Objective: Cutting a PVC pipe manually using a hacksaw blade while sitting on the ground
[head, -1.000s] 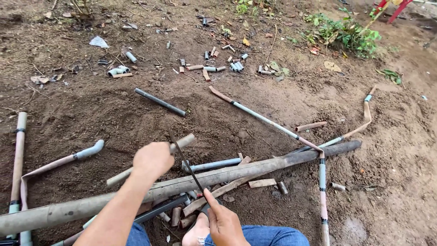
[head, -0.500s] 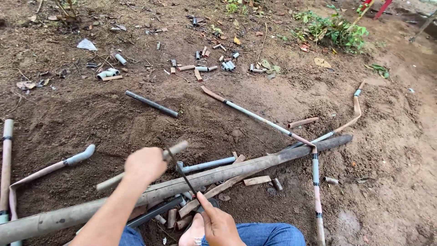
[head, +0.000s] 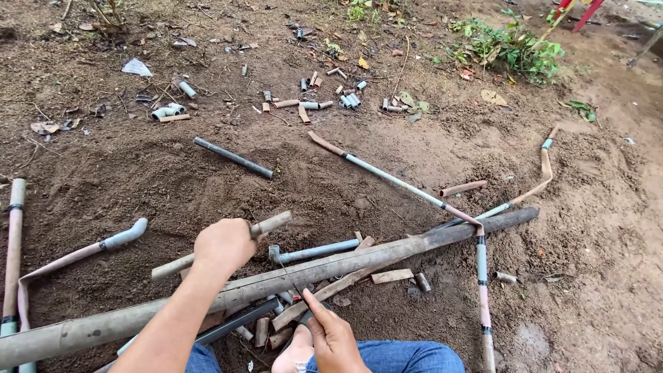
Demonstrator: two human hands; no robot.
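Note:
I sit on bare soil with a bare foot [head: 293,352] and blue trousers at the bottom edge. My left hand [head: 224,245] grips a short tan pipe [head: 273,224] that lies slanted over a long thick muddy pipe [head: 387,249]. My right hand [head: 331,335] is closed on the handle of a thin dark-bladed tool [head: 290,280]. The blade reaches up across the thick pipe toward the tan pipe, just right of my left hand. A grey pipe with an elbow end [head: 311,251] lies right behind the blade.
Cut pipe stubs [head: 276,324] lie by my foot and more are scattered far off [head: 331,97]. A black pipe [head: 231,157], a long thin grey-and-tan pipe [head: 394,181], a curved elbow pipe [head: 124,235] and upright-lying pipes at left [head: 14,242] and right [head: 482,276] surround me. Weeds [head: 511,45] grow at the back right.
Both hands stay almost in place on the tan pipe and the tool; the blade shifts slightly against the pipes. The view has drifted a little.

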